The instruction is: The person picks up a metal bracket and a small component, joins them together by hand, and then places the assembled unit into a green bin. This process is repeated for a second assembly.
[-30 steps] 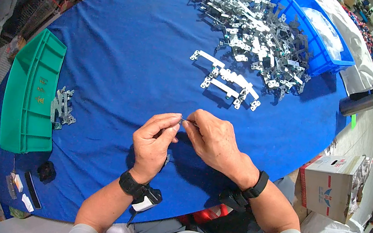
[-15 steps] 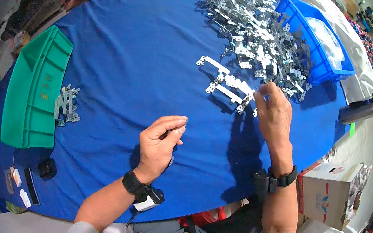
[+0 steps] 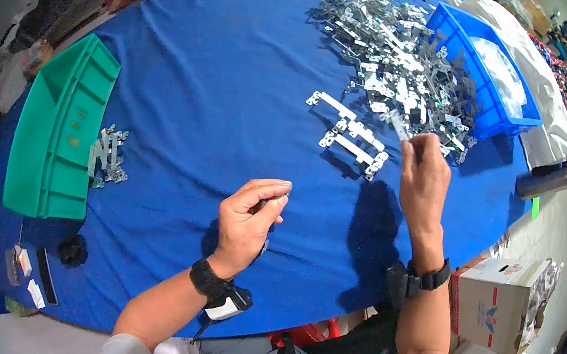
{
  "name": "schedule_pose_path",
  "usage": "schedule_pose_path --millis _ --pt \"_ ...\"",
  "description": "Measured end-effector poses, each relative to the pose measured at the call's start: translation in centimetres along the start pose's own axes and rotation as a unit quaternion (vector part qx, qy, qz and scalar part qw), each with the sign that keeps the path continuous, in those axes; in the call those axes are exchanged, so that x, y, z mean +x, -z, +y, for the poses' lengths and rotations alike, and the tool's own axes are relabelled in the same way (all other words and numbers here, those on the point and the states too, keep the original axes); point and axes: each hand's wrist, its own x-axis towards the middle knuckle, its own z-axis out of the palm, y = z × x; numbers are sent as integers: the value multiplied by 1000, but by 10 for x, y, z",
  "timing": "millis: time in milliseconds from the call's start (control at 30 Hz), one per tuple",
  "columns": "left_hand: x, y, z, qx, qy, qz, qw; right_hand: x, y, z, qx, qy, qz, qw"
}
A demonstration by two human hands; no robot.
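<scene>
My right hand (image 3: 425, 181) pinches one end of a thin metal bracket (image 3: 400, 126), which points up and left from the fingertips. Just left of it, a few similar metal brackets (image 3: 353, 149) lie spread on the blue cloth. Nearer to me, my left hand (image 3: 247, 219) is closed, thumb against fingers, above the cloth. A small grey bit shows below its palm, but what it grips is mostly hidden. Beyond the right hand, a large heap of metal brackets (image 3: 399, 54) covers the far right of the table.
A blue bin (image 3: 482, 116) with a clear plastic bag stands beside the heap. At left, a green bin (image 3: 49, 184) sits near a small stack of brackets (image 3: 109, 157). A dark bottle (image 3: 550, 178) lies at the right edge, above a cardboard box (image 3: 493, 306) off the table.
My right hand has drawn a bracket away from the loose group, and it now shows plainly in the fingers. The left hand keeps its closed pose; the view has shifted slightly.
</scene>
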Motion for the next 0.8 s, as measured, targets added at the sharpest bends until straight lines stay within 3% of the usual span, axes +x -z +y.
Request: schedule_pose_path --millis 67,133,200,333,533,600,667,800 --pt "-1 0 4 7 5 8 1000 -1 -1 -9 129 -1 29 991" --pt "-1 -1 1 6 13 10 1000 -9 0 -22 206 -22 -74 976" --pt "2 0 2 -14 28 20 999 -16 -7 -28 196 -6 -143 970" --pt "4 20 9 6 13 20 1000 -29 -23 -35 206 41 -163 964" --pt "20 94 49 102 -28 119 987 -37 -21 -45 212 43 -192 957" --pt "34 130 65 214 -61 151 963 -39 -21 -45 214 51 -193 956" --pt "55 177 69 446 -170 140 867 -42 -21 -46 212 58 -195 956" --pt "81 220 69 533 -134 149 822 -41 -21 -47 216 59 -201 954"
